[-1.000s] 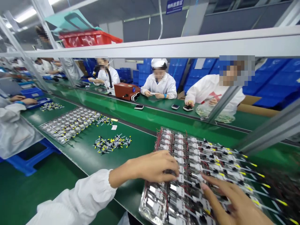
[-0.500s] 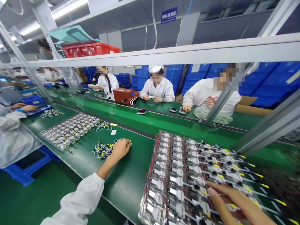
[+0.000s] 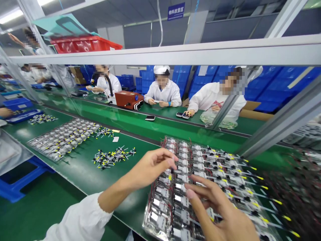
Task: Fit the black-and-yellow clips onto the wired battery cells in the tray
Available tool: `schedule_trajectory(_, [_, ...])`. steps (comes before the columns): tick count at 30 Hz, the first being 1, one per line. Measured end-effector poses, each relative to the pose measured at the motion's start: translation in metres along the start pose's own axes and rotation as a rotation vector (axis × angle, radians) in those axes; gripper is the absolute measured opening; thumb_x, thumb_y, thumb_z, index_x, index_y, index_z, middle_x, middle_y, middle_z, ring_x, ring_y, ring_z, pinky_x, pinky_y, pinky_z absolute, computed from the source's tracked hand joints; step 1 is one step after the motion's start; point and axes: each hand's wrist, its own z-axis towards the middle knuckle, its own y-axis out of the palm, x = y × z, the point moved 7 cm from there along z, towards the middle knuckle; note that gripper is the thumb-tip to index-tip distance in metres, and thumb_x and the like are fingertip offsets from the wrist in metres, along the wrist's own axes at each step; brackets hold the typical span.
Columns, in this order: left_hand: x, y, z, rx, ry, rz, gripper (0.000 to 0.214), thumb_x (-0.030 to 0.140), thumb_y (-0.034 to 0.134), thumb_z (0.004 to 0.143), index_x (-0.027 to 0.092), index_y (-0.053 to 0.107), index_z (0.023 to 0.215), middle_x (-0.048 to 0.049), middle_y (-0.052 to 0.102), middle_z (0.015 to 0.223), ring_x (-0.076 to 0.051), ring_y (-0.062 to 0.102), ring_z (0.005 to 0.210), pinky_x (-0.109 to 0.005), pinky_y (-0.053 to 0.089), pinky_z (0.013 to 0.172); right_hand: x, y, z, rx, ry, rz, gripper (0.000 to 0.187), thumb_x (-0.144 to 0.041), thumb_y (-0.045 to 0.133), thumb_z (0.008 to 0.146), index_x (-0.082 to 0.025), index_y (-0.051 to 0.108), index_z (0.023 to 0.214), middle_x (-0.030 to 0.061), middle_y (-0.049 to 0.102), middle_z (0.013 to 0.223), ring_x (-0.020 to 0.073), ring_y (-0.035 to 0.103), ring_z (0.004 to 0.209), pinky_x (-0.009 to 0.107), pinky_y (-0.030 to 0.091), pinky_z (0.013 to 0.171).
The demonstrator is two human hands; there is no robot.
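My left hand (image 3: 152, 167) is over the left side of a clear plastic tray (image 3: 147, 224), its thumb and fingers pinched together. A small black part with a yellow tip (image 3: 170, 175) shows below those fingertips. Beside it, my right hand (image 3: 218, 211) hovers above the tray with thumb and fingers apart, and nothing shows between them. Rows of small white and metallic assemblies (image 3: 180, 189) with red wires fill the tray. Grey strips with black bodies and yellow tips stick out along its right side. A loose pile of similar yellow-tipped parts (image 3: 112, 157) lies left of my hands.
Another filled tray (image 3: 57, 144) and more loose parts (image 3: 42, 118) lie farther left on the green bench (image 3: 105, 180). A metal post (image 3: 265, 124) rises behind my tray. Dark wired parts (image 3: 296, 190) are heaped at right. Several co-workers in white sit across the bench.
My left hand has moved right from the loose pile to over the tray, with a yellow-tipped part at its fingers. My right hand has shifted left, closer to it. The view has turned slightly.
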Motion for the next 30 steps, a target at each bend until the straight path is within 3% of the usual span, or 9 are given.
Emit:
schedule_trajectory(3, [0.008, 0.035, 0.004, -0.110, 0.072, -0.122, 0.031, 0.046, 0.061, 0.090, 0.016, 0.061, 0.097, -0.0064, 0.068, 0.088, -0.015, 0.064, 0.084, -0.030, 0.050, 0.080, -0.004, -0.002, 0.003, -0.007, 0.067, 0.034, 0.054, -0.068, 0.036, 0.096, -0.028, 0.052, 0.129, 0.0024, 0.075, 0.098, 0.0197, 0.072, 0.076, 0.025, 0.055, 0.060])
schedule_trajectory(5, [0.007, 0.045, 0.007, -0.145, 0.129, -0.103, 0.028, 0.044, 0.060, 0.090, 0.016, 0.062, 0.095, -0.0072, 0.067, 0.094, -0.016, 0.063, 0.089, -0.030, 0.049, 0.082, -0.001, -0.008, 0.005, 0.002, 0.085, 0.030, 0.045, -0.060, 0.038, 0.099, -0.030, 0.055, 0.127, 0.0012, 0.075, 0.101, 0.0195, 0.072, 0.084, 0.024, 0.055, 0.068])
schedule_trajectory(9, [-0.002, 0.039, 0.018, -0.156, 0.230, 0.159, 0.026, 0.036, 0.061, 0.091, 0.019, 0.062, 0.110, -0.0070, 0.063, 0.108, -0.016, 0.060, 0.093, -0.029, 0.048, 0.081, 0.022, -0.017, 0.007, 0.002, 0.108, -0.047, 0.034, -0.052, 0.042, 0.098, -0.029, 0.066, 0.106, 0.0008, 0.075, 0.090, 0.0201, 0.072, 0.075, 0.023, 0.053, 0.056])
schedule_trajectory(11, [-0.008, 0.037, 0.022, -0.242, 0.293, 0.386, 0.027, 0.031, 0.056, 0.093, 0.020, 0.059, 0.118, -0.0068, 0.063, 0.109, -0.017, 0.058, 0.095, -0.031, 0.047, 0.084, 0.039, -0.019, 0.008, -0.041, 0.073, -0.097, 0.032, -0.053, 0.046, 0.095, -0.029, 0.067, 0.102, -0.0006, 0.074, 0.081, 0.0188, 0.070, 0.063, 0.022, 0.052, 0.050])
schedule_trajectory(16, [-0.027, 0.043, 0.022, -0.505, 0.515, 0.935, 0.019, 0.017, 0.050, 0.094, 0.021, 0.067, 0.102, -0.0062, 0.060, 0.111, -0.022, 0.050, 0.106, -0.036, 0.040, 0.095, 0.067, -0.024, 0.005, -0.138, -0.008, -0.189, 0.023, -0.050, 0.053, 0.092, -0.029, 0.063, 0.095, -0.0021, 0.072, 0.080, 0.0175, 0.069, 0.061, 0.022, 0.053, 0.051])
schedule_trajectory(19, [-0.030, 0.046, 0.023, -0.530, 0.570, 1.117, 0.024, 0.018, 0.052, 0.093, 0.025, 0.067, 0.110, -0.0059, 0.059, 0.109, -0.022, 0.049, 0.102, -0.034, 0.041, 0.089, 0.064, -0.018, 0.004, -0.196, -0.031, -0.214, 0.022, -0.045, 0.048, 0.095, -0.028, 0.060, 0.090, -0.0005, 0.070, 0.081, 0.0190, 0.069, 0.068, 0.024, 0.053, 0.055])
schedule_trajectory(25, [-0.027, 0.051, 0.023, -0.553, 0.621, 1.339, 0.029, 0.019, 0.054, 0.091, 0.029, 0.064, 0.116, -0.0053, 0.057, 0.108, -0.022, 0.051, 0.095, -0.031, 0.041, 0.080, 0.052, 0.003, 0.016, -0.316, -0.088, -0.193, 0.033, -0.036, 0.037, 0.097, -0.025, 0.067, 0.105, 0.0072, 0.067, 0.096, 0.0225, 0.067, 0.080, 0.031, 0.052, 0.068])
schedule_trajectory(30, [-0.027, 0.054, 0.023, -0.572, 0.675, 1.386, 0.028, 0.016, 0.054, 0.088, 0.029, 0.063, 0.112, -0.0052, 0.056, 0.107, -0.021, 0.053, 0.090, -0.030, 0.041, 0.076, 0.049, 0.013, 0.034, -0.390, 0.022, -0.163, 0.033, -0.035, 0.041, 0.088, -0.024, 0.071, 0.095, 0.0062, 0.068, 0.088, 0.0235, 0.063, 0.074, 0.034, 0.048, 0.068])
